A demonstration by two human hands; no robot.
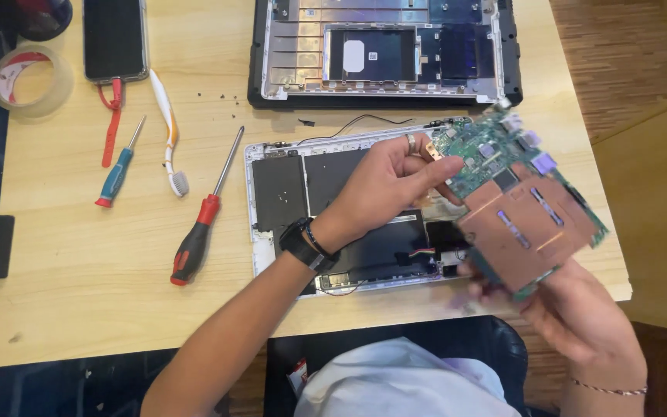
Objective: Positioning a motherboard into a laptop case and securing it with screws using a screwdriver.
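Note:
A green circuit board (520,202) with a copper-coloured heat plate is lifted above the opened laptop base (287,193), tilted toward the right. My left hand (387,185), with a ring and a black wristwatch, grips the board's upper left edge. From below, my right hand (580,316) holds its lower edge. Inside the base lies a black battery (380,247) with coloured wires beside it.
A detached laptop bottom cover (384,50) lies at the table's back. Left of the base are a red-and-black screwdriver (202,224), a small blue screwdriver (117,174), a toothbrush (170,139), a phone (115,38) and a tape roll (28,77). Small screws (218,96) lie loose.

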